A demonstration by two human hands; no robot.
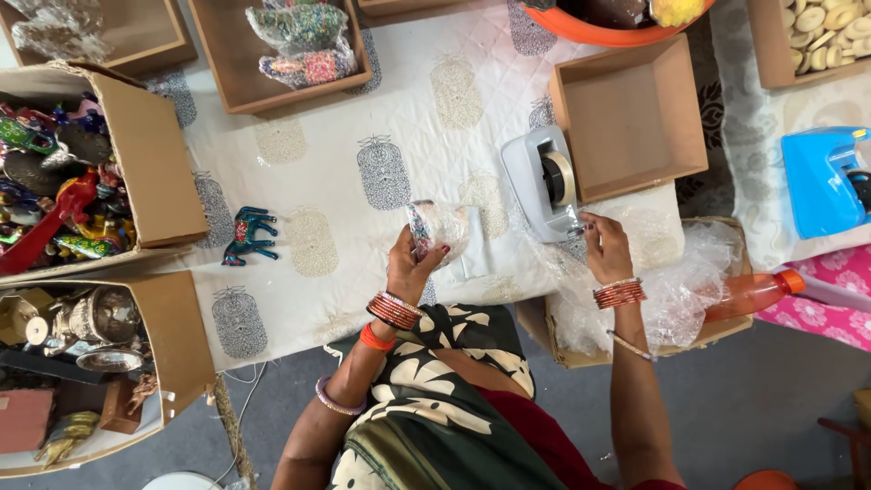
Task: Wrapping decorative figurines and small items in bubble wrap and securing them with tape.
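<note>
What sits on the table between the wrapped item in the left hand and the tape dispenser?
In the head view, only a flat clear plastic sheet on the cloth; the wrapped item and tape dispenser flank it.

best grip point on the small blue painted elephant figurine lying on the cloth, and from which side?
Judging from the head view, grip the small blue painted elephant figurine across its body, coming straight down from above. It lies flat on its side on the white printed tablecloth, legs pointing right, with open cloth around it. The thin legs look a poorer hold.

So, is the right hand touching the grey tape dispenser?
Touching: in the head view, the right hand has its fingertips at the tape dispenser's front end, no gap visible.
</note>
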